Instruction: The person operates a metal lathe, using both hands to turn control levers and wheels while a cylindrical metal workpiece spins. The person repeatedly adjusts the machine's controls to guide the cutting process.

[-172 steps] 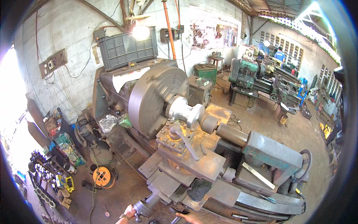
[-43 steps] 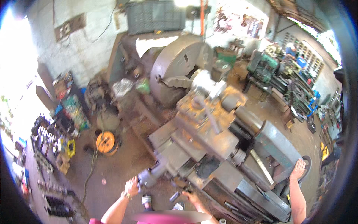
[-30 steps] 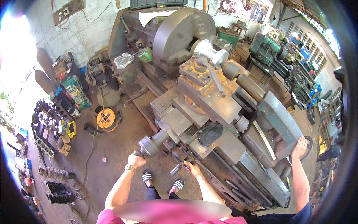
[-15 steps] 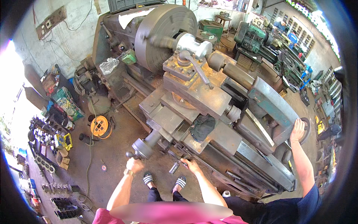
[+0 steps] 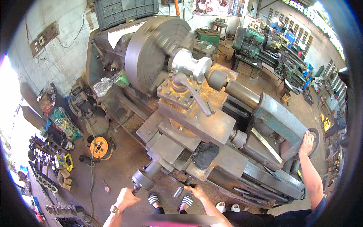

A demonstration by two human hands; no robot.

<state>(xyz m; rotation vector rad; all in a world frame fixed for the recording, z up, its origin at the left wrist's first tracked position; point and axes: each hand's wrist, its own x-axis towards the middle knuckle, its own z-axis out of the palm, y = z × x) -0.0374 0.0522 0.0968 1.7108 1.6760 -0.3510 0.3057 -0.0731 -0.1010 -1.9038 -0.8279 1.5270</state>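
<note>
My left hand (image 5: pixel 127 199) is closed round the ball-ended crank handle (image 5: pixel 136 188) of the cross-slide handwheel (image 5: pixel 143 179) on a large metal lathe. My right hand (image 5: pixel 197 192) grips a dark crank lever at the carriage front, beside a bright cylindrical grip (image 5: pixel 178 192); its fingertips are partly hidden. Beyond my hands, a silvery round workpiece (image 5: pixel 189 63) sits between the big chuck (image 5: pixel 157 53) and the tailstock centre (image 5: pixel 218 79). The chuck's jaws are blurred by spinning. The tool post (image 5: pixel 177 92) with its clamping lever stands in front of the workpiece.
A co-worker's hand (image 5: pixel 307 143) rests on the tailstock (image 5: pixel 278 117) at right. A black cloth (image 5: pixel 205 155) lies on the carriage. An orange cable reel (image 5: pixel 101 148) and engine parts (image 5: pixel 45 179) are on the floor at left. Green machines (image 5: pixel 253 43) stand farther back.
My left hand has swung the crank handle from the handwheel's upper left down to its lower side. My right hand keeps its grip. The view has shifted, and the chuck keeps spinning.
</note>
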